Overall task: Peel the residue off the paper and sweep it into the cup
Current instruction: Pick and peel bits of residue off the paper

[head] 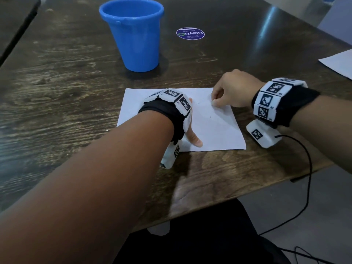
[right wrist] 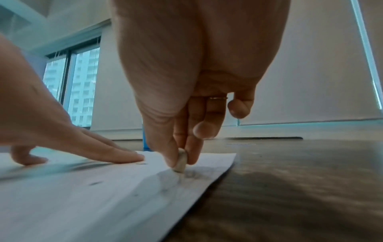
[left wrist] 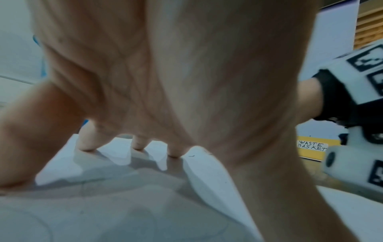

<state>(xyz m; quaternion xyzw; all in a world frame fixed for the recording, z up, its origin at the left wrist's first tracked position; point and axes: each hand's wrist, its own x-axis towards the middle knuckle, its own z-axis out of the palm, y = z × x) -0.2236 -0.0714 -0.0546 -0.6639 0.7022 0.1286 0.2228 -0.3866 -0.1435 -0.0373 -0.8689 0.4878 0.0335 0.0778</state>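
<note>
With the left hand (head: 187,119) flat on the paper (head: 219,134) and the right hand (head: 231,90) pinching an eraser (right wrist: 181,161) against it, short of the cup (head: 133,33), hard rubbing may crease the sheet.

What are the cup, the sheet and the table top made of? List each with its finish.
Cup: likely moulded plastic, glossy blue; smooth wall, rolled rim.
Paper: thin white matte paper; it buckles near the small pale eraser-like piece that the right hand pinches.
Table: dark wood or wood-look laminate, semi-gloss; grain pattern and window glare. I cannot tell which.
</note>
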